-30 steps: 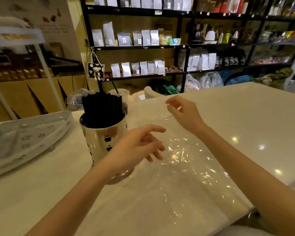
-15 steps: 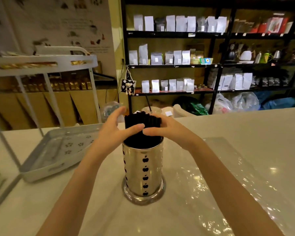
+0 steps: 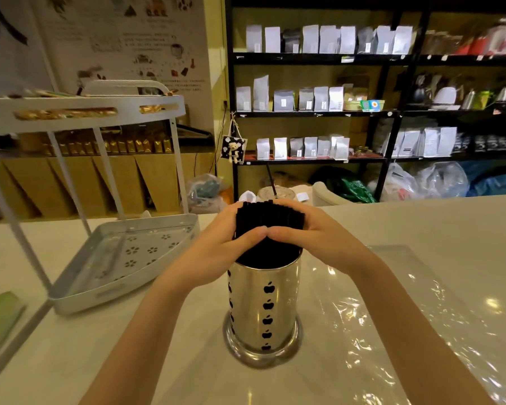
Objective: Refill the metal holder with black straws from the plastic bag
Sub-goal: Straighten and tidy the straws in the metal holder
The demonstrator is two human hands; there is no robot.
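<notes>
Stretching across the whole lower view, the pale counter (image 3: pixel 421 223) carries everything in play. Behind it, dark shelving (image 3: pixel 392 112) lined with white pouches fills the back wall. On the left stands a white two-tier rack (image 3: pixel 79 112), its perforated lower tray (image 3: pixel 123 258) resting on the counter just beside the action. To the right, the clear plastic bag (image 3: pixel 392 311) lies flat and crinkled on the counter, catching the lights, its near edge just beside the holder's base.

Dead centre is the metal holder (image 3: pixel 263 305), a shiny upright cylinder with columns of black apple cut-outs, sitting on a round flared base. It is packed with black straws (image 3: pixel 268 217), a dense bundle standing vertical, long axis straight up, tips pointing at the ceiling and poking well clear of the rim.

Now the grip: both hands wrap the bundle above the rim. The left hand (image 3: pixel 216 247) curls round the left side, the right hand (image 3: pixel 316 238) round the right, fingers reaching behind the straws. The thumbs meet tip to tip at the front, touching, so the two hands form a snug closed ring around the straws, a narrow, full hold with no gap showing. Behind the hands, a lidded cup (image 3: pixel 278 192) with one dark straw peeks up.
</notes>
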